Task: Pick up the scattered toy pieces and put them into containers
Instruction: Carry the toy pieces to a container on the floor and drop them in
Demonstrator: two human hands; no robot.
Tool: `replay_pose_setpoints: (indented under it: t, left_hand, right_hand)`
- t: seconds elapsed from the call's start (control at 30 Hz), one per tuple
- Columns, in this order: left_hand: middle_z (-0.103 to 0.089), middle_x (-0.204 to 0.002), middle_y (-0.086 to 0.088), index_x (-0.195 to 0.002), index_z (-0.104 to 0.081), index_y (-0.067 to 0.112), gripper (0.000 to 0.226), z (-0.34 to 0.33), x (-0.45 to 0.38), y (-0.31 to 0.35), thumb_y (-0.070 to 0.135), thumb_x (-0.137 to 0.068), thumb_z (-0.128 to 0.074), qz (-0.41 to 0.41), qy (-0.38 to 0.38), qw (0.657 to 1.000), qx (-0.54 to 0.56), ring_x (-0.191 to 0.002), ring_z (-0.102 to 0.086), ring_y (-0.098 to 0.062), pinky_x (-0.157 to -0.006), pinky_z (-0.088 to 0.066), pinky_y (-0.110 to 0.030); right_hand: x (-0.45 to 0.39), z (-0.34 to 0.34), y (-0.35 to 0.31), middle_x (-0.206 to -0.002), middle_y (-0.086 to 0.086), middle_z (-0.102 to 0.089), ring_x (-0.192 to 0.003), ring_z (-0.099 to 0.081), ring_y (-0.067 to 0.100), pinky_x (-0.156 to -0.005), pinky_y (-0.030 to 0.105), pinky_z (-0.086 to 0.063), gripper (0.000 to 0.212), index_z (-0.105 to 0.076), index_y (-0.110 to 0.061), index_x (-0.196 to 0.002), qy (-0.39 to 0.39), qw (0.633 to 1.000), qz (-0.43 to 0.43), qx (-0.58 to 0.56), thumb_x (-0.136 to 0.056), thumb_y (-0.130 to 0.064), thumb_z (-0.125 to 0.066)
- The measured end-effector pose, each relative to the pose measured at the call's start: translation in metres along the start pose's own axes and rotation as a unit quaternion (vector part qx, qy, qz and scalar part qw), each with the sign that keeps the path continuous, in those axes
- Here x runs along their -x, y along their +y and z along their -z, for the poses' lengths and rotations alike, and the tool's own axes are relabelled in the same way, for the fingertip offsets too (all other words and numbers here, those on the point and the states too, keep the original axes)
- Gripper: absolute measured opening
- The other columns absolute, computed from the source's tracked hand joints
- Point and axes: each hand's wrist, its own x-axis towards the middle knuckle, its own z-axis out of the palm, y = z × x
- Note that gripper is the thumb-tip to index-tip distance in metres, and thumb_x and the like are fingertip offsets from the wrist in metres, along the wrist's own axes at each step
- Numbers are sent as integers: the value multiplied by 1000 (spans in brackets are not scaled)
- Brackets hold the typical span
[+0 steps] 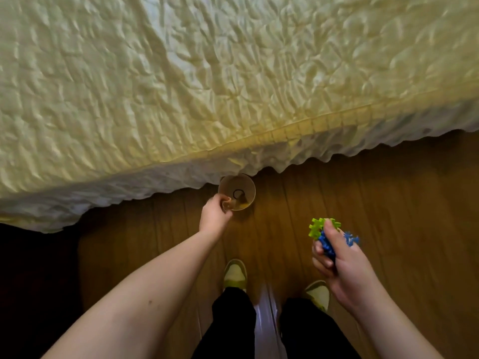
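Note:
A clear round container (239, 186) stands on the wooden floor right at the hanging edge of the bed cover. My left hand (215, 212) reaches down and grips its near rim. Something small and yellowish with a dark ring lies at the bottom of it. My right hand (337, 257), held higher and to the right, is closed around a bunch of toy pieces: a lime-green snowflake-shaped piece (317, 226) sticks out on top, blue pieces (327, 243) show between the fingers and behind them.
A bed with a crinkled cream quilt (233, 73) fills the upper half; its scalloped edge hangs over the wooden floor (388, 203). My two feet in green-and-white shoes (235, 273) stand below. It is dark at the left.

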Motion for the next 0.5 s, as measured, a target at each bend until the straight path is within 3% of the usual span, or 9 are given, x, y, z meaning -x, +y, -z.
replay_pose_setpoints:
  t: [0.07,0.2,0.33,0.5]
  left_hand:
    - [-63,-112,0,-110,-59,24,25,-15,-19,-14,15,-88,-64,-5,0,1000,-14,-101,-61,-17,-81,-52,-28]
    - [-63,-117,1,-119,-58,24,32,-31,-44,-21,15,-88,-63,-22,-31,999,-35,-104,-60,-16,-81,-49,-26]
    - [-59,-125,0,-127,-52,26,44,-28,-46,-11,15,-86,-65,-32,-31,998,-45,-106,-60,-19,-81,-51,-28]
    - [-59,-120,-6,-130,-51,21,41,-8,-16,5,18,-90,-59,-51,-39,991,-119,-94,-61,-19,-75,-52,-28]
  right_hand:
    - [-11,9,11,-59,4,-50,-40,-34,7,-36,16,-24,50,-56,-19,-62,17,1000,0,1,-51,-56,-88]
    - [-20,21,24,-57,7,-46,-38,-31,7,-37,16,-23,36,-52,-18,-60,59,998,12,-31,-68,-43,-76]
    - [-14,22,28,-56,4,-50,-39,-33,7,-36,15,-27,46,-59,-22,-54,70,996,23,-40,-46,-56,-89]
    - [14,9,18,-58,7,-45,-38,-30,8,-36,15,-21,31,-54,-19,-56,95,994,17,-56,-81,-35,-64]
